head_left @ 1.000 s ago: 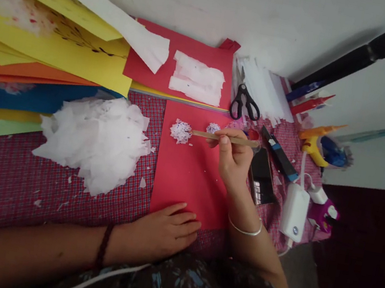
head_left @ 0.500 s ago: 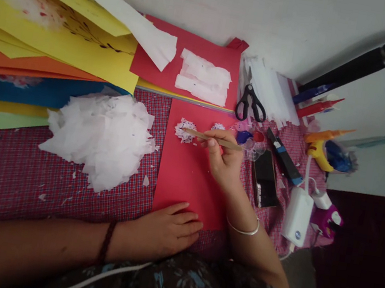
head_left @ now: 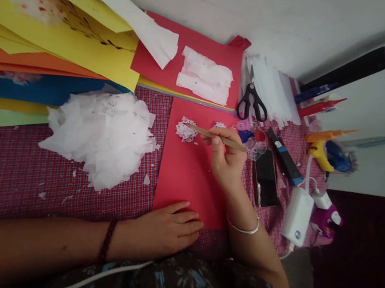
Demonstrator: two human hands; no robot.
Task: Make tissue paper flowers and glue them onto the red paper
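My right hand, at centre frame, has its fingers clamped on one tan stick. The stick's tip overlies the left-hand one of two speckled paper clusters on one red sheet; contact cannot be told. My left hand, lower centre, lies flat on the sheet's lower edge, fingers slightly apart. Right of centre: one pair of scissors, one cutter, one phone. One white device, far right, bears a round mark too small to read.
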